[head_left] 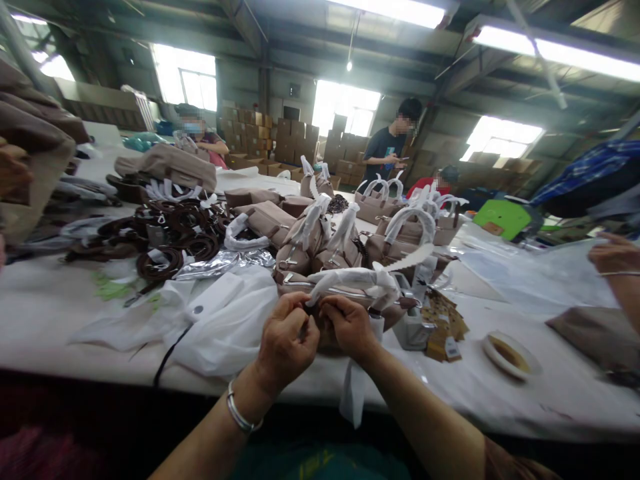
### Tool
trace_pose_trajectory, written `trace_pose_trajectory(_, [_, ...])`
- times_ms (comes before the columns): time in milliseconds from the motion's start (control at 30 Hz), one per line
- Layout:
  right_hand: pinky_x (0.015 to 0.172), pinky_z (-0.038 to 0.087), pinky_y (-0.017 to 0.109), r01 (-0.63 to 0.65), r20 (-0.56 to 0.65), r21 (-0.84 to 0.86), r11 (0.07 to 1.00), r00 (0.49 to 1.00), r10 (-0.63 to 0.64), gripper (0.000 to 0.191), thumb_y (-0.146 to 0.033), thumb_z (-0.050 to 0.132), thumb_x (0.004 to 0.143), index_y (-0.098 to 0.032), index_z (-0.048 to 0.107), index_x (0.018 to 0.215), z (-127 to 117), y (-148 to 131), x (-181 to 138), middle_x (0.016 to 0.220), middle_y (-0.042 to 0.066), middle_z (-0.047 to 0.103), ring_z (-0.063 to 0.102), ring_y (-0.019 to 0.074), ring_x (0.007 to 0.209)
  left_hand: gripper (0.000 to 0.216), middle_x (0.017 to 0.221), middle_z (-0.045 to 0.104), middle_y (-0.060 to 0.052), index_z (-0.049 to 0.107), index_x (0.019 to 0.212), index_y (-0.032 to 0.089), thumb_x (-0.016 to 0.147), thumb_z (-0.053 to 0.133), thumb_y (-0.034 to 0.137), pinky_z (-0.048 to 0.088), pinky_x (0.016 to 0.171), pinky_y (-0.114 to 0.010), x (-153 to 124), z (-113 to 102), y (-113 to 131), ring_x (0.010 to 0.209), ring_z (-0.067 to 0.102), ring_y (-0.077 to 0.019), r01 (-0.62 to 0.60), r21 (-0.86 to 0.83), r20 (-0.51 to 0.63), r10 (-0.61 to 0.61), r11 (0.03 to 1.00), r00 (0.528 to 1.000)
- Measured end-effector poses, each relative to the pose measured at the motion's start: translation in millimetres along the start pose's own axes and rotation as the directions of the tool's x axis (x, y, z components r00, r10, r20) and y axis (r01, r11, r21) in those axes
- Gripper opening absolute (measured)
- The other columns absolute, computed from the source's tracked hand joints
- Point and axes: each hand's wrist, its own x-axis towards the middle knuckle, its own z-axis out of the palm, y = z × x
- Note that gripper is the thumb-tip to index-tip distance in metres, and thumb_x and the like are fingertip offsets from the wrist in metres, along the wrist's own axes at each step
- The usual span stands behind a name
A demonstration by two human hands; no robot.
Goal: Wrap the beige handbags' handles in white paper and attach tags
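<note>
A taupe handbag with a zipped top stands at the table's front edge before me. White wrapping covers its arched handle, and a loose strip of it trails to the right. My left hand is closed, its thumb and forefinger pinching the lower left end of that wrapping. Close beside it, my right hand is closed in a pinch at the same handle base, in front of the bag. Whatever lies between the right fingertips is hidden. A white strip hangs over the table edge below the right wrist.
Several wrapped-handle handbags stand behind. Brown coiled straps and a white cloth bag lie left. Right are cardboard tags, a tape roll and another person's hand. Farther back, a person stands.
</note>
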Motion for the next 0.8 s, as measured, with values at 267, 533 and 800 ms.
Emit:
trace_pose_trajectory(267, [0.065, 0.049, 0.029, -0.087, 0.001, 0.097, 0.991, 0.996, 0.088, 0.011, -0.030, 0.068, 0.076, -0.020, 0.074, 0.076, -7.8, -7.8, -1.1, 0.074, 0.002, 0.069, 0.061, 0.0167, 0.068, 0.009, 0.091, 0.065, -0.006, 0.063, 0.088, 0.017, 0.081, 0.067, 0.015, 0.054, 0.078, -0.028, 11.6, -10.9, -6.1, 0.088, 0.064, -0.0166, -0.012, -0.274, 0.240, 0.080, 0.962, 0.967])
trace_pose_trajectory(533, [0.046, 0.037, 0.023, -0.251, 0.045, 0.278, 0.927, 0.968, 0.248, 0.025, -0.041, 0.071, 0.071, -0.016, 0.072, 0.076, -4.0, -8.7, -1.1, 0.060, 0.000, 0.062, 0.050, 0.0099, 0.048, 0.017, 0.089, 0.071, -0.005, 0.067, 0.102, 0.017, 0.088, 0.058, 0.012, 0.055, 0.076, -0.026, 5.8, -5.3, -16.6, 0.081, 0.067, -0.0154, -0.016, -0.029, 0.154, 0.020, 0.999, 0.988])
trace_pose_trajectory(800, [0.043, 0.036, 0.020, -0.276, 0.042, 0.329, 0.903, 0.960, 0.278, 0.029, -0.043, 0.073, 0.070, -0.015, 0.070, 0.076, -2.3, -8.2, -1.5, 0.062, 0.000, 0.062, 0.049, 0.0077, 0.047, 0.023, 0.086, 0.062, -0.006, 0.069, 0.093, 0.017, 0.088, 0.048, 0.007, 0.053, 0.071, -0.026, 10.6, 0.5, -6.9, 0.076, 0.061, -0.0153, 0.031, 0.172, 0.217, -0.069, 0.985, 0.974])
